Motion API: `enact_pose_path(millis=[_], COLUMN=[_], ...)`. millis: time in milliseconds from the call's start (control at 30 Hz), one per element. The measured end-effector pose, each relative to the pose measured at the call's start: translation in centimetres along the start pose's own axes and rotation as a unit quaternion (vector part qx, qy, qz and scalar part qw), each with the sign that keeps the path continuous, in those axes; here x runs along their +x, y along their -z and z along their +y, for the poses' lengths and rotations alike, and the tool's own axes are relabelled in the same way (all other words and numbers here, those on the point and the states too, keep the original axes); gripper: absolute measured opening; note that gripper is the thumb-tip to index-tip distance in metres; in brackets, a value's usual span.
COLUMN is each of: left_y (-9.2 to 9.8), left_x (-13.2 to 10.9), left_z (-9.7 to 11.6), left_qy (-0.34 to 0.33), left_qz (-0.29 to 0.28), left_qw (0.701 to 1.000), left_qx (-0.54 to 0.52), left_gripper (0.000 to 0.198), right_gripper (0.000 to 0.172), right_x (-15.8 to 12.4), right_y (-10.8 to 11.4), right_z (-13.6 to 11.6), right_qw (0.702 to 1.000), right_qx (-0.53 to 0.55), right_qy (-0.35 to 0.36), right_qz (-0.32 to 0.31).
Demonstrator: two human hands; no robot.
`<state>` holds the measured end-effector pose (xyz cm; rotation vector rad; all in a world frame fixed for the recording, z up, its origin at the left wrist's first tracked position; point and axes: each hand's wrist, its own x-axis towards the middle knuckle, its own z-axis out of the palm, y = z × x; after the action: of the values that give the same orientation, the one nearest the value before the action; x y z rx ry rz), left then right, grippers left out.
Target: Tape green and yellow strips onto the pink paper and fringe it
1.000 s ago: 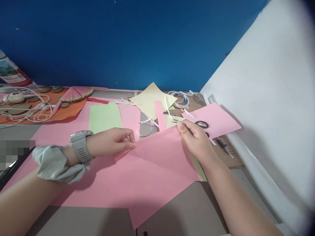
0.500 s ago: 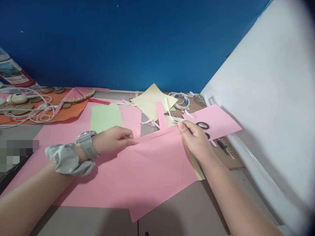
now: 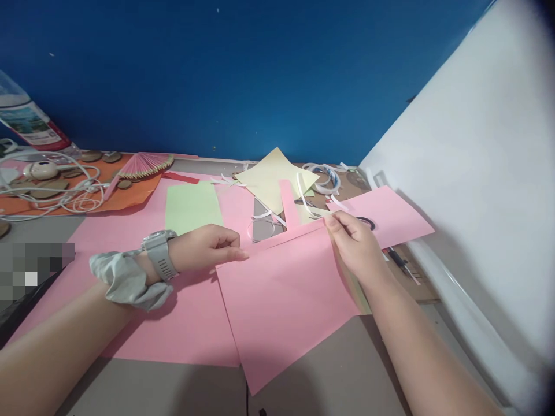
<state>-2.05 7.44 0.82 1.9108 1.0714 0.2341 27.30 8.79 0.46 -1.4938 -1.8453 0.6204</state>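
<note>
A pink sheet of paper is held up between my two hands, with a narrow strip folded along its far edge. My left hand, with a grey watch and a grey scrunchie on the wrist, has its fingers closed at the sheet's far left corner. At the far right corner my right hand pinches the sheet between thumb and fingers. Pale yellow shows along the sheet's right side. Partly hidden behind my right hand are scissors with a black handle. A larger pink sheet lies underneath.
Beyond the hands lie a yellow sheet, a green sheet, a tape roll and another pink sheet. At left are a folded paper fan, white cables and a bottle. A blue wall stands behind.
The view has shifted slightly, so most things appear a little further right. The sheet's left edge now shows apart from the large sheet below. Both hands keep their grip.
</note>
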Motion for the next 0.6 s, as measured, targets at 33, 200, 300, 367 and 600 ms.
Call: enact_pose_path(millis=[33, 200, 300, 367, 600], left_y=[0.01, -0.07, -0.25, -0.37, -0.27], left_x=[-0.03, -0.01, 0.06, 0.08, -0.06], left_z=[0.04, 0.14, 0.11, 0.18, 0.37], left_qy=[-0.001, -0.001, 0.0, 0.001, -0.002], left_qz=[-0.003, -0.001, -0.002, -0.003, -0.003], left_qw=[1.0, 1.0, 1.0, 1.0, 1.0], left_qx=[-0.004, -0.016, -0.023, -0.029, -0.031], left_gripper=[0.04, 0.04, 0.041, 0.041, 0.04], right_gripper=[0.037, 0.036, 0.037, 0.037, 0.035], right_x=[0.02, 0.09, 0.1, 0.1, 0.16], right_y=[0.06, 0.29, 0.32, 0.3, 0.29], right_z=[0.02, -0.02, -0.03, 0.01, 0.19], right_qw=[1.0, 1.0, 1.0, 1.0, 1.0], right_qx=[-0.003, -0.012, -0.013, -0.014, -0.014], right_qy=[-0.001, 0.0, -0.002, -0.002, -0.004], right_qz=[0.0, -0.002, 0.003, 0.008, 0.004])
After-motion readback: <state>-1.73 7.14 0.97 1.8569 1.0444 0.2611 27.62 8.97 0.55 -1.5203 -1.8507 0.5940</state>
